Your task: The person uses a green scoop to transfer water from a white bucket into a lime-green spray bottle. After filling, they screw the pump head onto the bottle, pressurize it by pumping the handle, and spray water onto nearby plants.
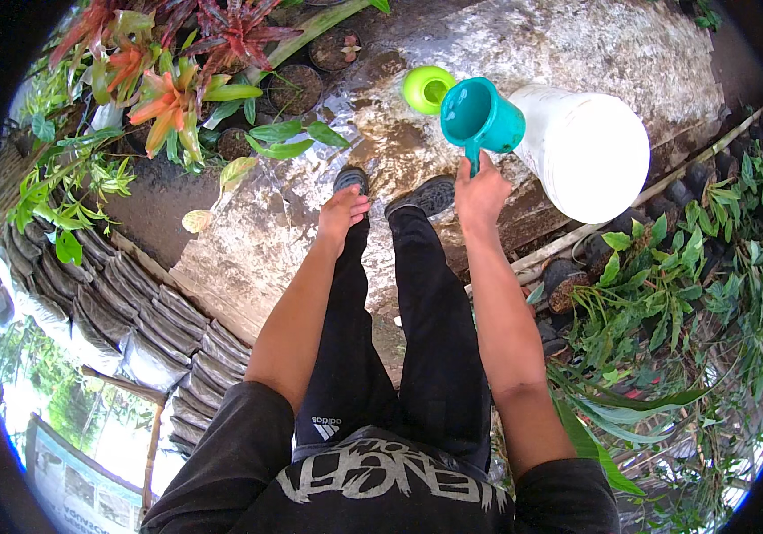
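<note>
In my right hand (483, 193) is the handle of a teal plastic dipper (503, 127), its mouth facing up and to the left. Just beyond the dipper, a lime-green plastic pot (415, 90) with a round opening is on the wet ground. A large white plastic bucket (595, 157) stands to the right of the dipper; the glare on its top hides whether it has a lid. My left hand (341, 213) hangs above my left shoe with nothing in it, its fingers loosely apart.
Potted bromeliads (168, 110) and small plant pots (295, 89) crowd the far left. Stacked dark bags (134, 307) line the left side. Along the right run a bamboo pole (682, 167) and leafy plants in black bags (662, 280). Pale, stained sheeting (248, 274) covers the ground.
</note>
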Available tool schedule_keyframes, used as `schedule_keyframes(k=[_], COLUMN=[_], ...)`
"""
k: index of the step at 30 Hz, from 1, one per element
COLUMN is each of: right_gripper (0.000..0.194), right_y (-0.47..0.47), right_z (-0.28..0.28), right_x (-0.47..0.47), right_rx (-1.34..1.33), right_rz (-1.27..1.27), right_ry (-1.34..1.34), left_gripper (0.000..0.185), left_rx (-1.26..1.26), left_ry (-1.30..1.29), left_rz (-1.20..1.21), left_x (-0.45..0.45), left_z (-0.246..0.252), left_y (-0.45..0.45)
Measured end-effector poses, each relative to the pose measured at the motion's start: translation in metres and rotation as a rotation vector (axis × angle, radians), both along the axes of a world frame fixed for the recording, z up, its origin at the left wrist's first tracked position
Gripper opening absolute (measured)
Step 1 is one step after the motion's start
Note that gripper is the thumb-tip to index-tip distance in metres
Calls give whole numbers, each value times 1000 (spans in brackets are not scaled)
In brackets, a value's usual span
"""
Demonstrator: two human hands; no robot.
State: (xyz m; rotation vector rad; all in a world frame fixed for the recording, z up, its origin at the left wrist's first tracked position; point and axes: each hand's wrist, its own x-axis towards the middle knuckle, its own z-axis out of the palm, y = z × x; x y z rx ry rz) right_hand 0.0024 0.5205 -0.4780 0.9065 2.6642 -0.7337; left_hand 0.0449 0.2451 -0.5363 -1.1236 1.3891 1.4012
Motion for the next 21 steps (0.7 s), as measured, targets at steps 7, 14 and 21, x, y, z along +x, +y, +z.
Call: schedule_keyframes(k=[7, 14, 21], right_gripper=[22, 19, 27], right_y=[4, 6, 8], right_z=[1, 2, 6], right_x=[-2, -5, -2], right_rx=[39, 18, 33], right_rz=[58, 79, 88], right_ry=[-28, -20, 68], left_gripper=[57, 56, 52], left_rx=[-6, 9, -7], left_ry=[-4, 6, 1], left_rz=[-34, -33, -42], left_x=[5, 8, 9], left_z=[0, 0, -5], left_y=[3, 8, 9])
